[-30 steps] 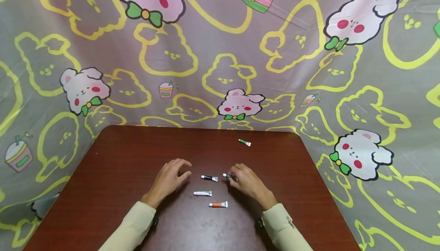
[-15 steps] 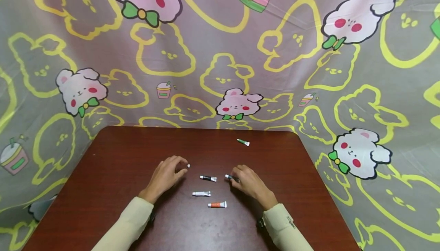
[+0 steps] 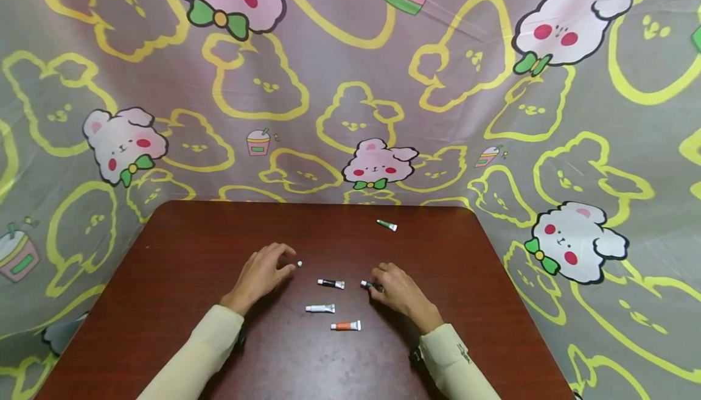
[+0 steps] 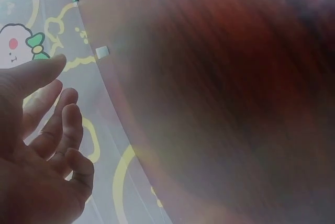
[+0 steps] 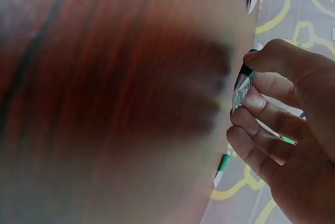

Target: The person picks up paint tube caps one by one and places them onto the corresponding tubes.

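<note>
My right hand point(image 3: 398, 289) pinches a small dark paint tube point(image 5: 243, 85) between thumb and fingers, its crimped silver end showing in the right wrist view. My left hand point(image 3: 261, 275) holds nothing; its fingers are loosely bent. Just off its fingertips a small white cap point(image 3: 299, 263) rests on the table, seen also in the left wrist view as a white cap point(image 4: 102, 52). Between the hands lies a black paint tube point(image 3: 331, 284). Nearer to me are a white paint tube point(image 3: 320, 308) and an orange paint tube point(image 3: 346, 326).
A green paint tube point(image 3: 386, 225) lies toward the far edge of the brown table point(image 3: 230, 223). A patterned curtain point(image 3: 328, 53) with cartoon rabbits hangs behind and around both sides of the table.
My left hand has let go of the white cap, which came into sight on the table, and has drawn back left. My right hand has shifted slightly right, still pinching the dark tube.
</note>
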Demonstrator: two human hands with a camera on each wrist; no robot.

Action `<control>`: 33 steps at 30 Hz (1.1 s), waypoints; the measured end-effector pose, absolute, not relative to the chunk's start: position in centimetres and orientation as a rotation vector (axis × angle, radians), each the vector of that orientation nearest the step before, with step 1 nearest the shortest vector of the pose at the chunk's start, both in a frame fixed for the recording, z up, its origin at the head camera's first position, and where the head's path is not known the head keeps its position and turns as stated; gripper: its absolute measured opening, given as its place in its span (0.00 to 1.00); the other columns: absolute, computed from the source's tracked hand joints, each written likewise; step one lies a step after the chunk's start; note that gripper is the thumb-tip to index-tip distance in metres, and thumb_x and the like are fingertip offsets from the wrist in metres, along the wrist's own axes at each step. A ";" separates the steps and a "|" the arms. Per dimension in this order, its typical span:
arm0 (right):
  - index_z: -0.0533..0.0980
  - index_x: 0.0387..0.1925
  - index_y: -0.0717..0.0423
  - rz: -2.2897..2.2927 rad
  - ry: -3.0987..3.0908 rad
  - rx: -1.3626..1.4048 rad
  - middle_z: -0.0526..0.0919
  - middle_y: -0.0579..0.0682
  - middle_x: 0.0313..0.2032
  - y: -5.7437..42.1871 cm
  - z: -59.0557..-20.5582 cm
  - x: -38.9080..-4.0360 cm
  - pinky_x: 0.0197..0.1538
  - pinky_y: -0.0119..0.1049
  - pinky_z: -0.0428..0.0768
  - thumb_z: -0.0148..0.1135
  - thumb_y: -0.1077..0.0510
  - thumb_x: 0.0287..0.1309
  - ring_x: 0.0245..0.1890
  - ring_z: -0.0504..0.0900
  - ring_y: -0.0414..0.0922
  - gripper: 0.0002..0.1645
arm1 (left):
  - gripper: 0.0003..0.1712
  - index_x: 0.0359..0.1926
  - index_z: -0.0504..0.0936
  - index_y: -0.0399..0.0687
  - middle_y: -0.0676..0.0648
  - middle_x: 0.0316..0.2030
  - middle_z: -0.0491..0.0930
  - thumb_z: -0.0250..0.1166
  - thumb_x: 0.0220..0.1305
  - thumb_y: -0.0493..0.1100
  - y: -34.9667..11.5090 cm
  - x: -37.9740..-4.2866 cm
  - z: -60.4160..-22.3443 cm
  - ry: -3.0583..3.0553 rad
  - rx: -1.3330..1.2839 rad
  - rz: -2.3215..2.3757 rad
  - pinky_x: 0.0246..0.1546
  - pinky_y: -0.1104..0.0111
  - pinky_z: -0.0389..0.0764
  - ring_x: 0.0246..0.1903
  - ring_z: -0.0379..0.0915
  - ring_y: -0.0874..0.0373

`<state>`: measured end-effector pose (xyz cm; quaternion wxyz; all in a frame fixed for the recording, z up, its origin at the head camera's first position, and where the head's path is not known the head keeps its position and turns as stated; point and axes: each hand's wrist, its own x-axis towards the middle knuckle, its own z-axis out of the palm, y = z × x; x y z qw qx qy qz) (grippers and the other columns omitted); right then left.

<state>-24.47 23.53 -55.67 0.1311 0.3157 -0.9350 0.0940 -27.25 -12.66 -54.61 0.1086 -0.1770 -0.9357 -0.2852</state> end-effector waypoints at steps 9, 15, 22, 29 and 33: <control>0.80 0.33 0.54 0.289 -2.743 0.928 0.80 0.47 0.32 23.7 -55.9 -24.5 0.37 0.40 0.81 0.77 0.59 0.57 0.32 0.79 0.46 0.10 | 0.17 0.53 0.87 0.51 0.47 0.48 0.87 0.79 0.66 0.43 -12.9 -27.6 -54.7 -2.815 -0.503 -0.838 0.58 0.44 0.79 0.49 0.85 0.46; 0.80 0.34 0.55 0.296 -2.751 0.912 0.80 0.46 0.32 23.7 -56.0 -24.6 0.37 0.39 0.81 0.78 0.59 0.57 0.32 0.79 0.45 0.11 | 0.16 0.53 0.86 0.51 0.47 0.48 0.87 0.79 0.67 0.43 -13.1 -27.8 -54.9 -2.822 -0.504 -0.821 0.53 0.45 0.82 0.49 0.85 0.45; 0.81 0.33 0.55 0.326 -2.799 0.879 0.79 0.45 0.32 23.6 -55.8 -24.6 0.39 0.40 0.81 0.77 0.58 0.57 0.33 0.78 0.45 0.10 | 0.17 0.54 0.86 0.51 0.46 0.49 0.87 0.78 0.67 0.42 -13.1 -27.9 -54.8 -2.840 -0.503 -0.799 0.55 0.43 0.80 0.53 0.85 0.42; 0.84 0.36 0.56 0.344 -2.787 0.869 0.81 0.46 0.33 23.6 -55.4 -25.0 0.41 0.42 0.84 0.77 0.55 0.58 0.35 0.81 0.45 0.10 | 0.17 0.54 0.86 0.50 0.45 0.49 0.87 0.78 0.66 0.42 -13.1 -28.2 -54.6 -2.847 -0.507 -0.784 0.54 0.43 0.81 0.53 0.85 0.42; 0.85 0.36 0.56 0.345 -2.779 0.854 0.82 0.47 0.33 23.8 -55.4 -25.4 0.43 0.42 0.84 0.76 0.54 0.58 0.35 0.81 0.46 0.10 | 0.17 0.53 0.86 0.50 0.45 0.49 0.87 0.78 0.66 0.42 -13.2 -28.3 -54.6 -2.854 -0.509 -0.775 0.53 0.44 0.82 0.53 0.85 0.41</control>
